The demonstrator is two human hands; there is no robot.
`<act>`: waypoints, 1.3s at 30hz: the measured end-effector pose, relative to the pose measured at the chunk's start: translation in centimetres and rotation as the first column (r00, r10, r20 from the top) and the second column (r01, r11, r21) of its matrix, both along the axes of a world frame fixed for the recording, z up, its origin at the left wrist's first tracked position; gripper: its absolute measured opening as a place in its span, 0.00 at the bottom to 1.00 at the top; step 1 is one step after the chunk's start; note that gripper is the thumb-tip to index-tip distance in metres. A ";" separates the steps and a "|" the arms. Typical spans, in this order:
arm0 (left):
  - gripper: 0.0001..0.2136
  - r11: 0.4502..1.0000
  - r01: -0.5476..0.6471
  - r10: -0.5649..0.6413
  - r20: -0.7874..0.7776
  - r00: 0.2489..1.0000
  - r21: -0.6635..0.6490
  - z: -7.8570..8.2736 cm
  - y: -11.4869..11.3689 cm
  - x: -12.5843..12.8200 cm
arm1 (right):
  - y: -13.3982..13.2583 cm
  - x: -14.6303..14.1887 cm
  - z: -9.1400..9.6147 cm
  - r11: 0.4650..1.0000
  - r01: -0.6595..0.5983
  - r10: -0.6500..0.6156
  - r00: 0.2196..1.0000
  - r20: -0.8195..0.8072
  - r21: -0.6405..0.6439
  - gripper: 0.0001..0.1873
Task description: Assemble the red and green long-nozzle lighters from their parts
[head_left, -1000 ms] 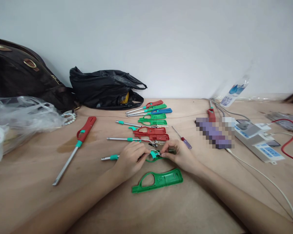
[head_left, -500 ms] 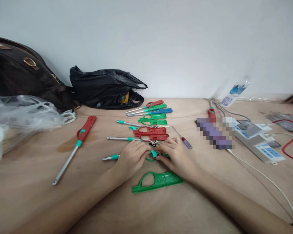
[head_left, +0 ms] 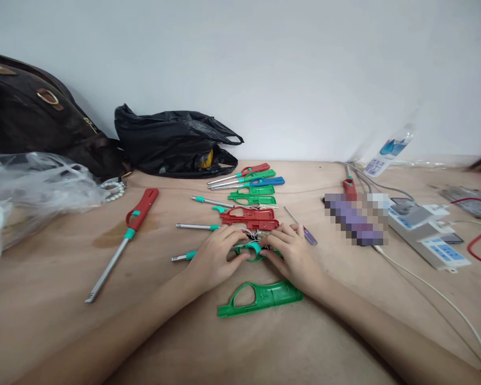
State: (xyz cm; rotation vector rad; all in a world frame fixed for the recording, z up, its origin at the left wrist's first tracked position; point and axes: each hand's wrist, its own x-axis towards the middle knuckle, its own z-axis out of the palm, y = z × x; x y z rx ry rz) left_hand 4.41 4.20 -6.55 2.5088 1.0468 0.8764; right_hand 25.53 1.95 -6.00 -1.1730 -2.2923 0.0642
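Observation:
A partly dismantled gas lighter, its green handle shell open with a turquoise trigger point(head_left: 250, 248) and a silver tube point(head_left: 180, 258), lies between my hands. My left hand point(head_left: 216, 254) curls over its tube end, with thumb and forefinger on either side of the handle. At the trigger's right edge, the bent fingers and thumb of my right hand point(head_left: 292, 254) hold the handle and cover much of it. Thin white wires show near the fingertips. Nearer to me is a loose green handle half point(head_left: 260, 299). Beyond lie red handle halves point(head_left: 248, 216) and a screwdriver point(head_left: 308, 235).
Whole lighters, among them a blue one point(head_left: 268, 182), lie at the back. A red lighter point(head_left: 142, 211) rests at left, near plastic bags point(head_left: 44, 179). A black bag point(head_left: 172, 141) stands by the wall. On the right are a power strip point(head_left: 417, 230), cables and a bottle point(head_left: 388, 149).
My left thumb and forefinger have moved apart from their pinch beside the trigger. The turquoise trigger now sits lower, within the green handle's loop. My right hand has hardly shifted.

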 end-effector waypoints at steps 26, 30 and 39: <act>0.07 0.998 0.059 -0.059 -0.015 0.998 -0.019 -0.1 -0.2 0.0 | 0.1 -0.2 -0.8 0.990 0.002 -0.016 0.995 0.096 0.144 0.09; 0.08 0.997 0.071 -0.071 -0.026 0.997 -0.016 -0.1 -0.1 0.0 | 0.0 -0.3 -0.9 0.990 0.004 -0.019 0.995 0.100 0.144 0.06; 0.09 0.996 0.093 -0.093 -0.027 0.995 0.016 -0.4 0.0 -0.1 | 0.1 -0.1 -0.9 0.999 -0.008 0.005 0.999 -0.045 -0.051 0.02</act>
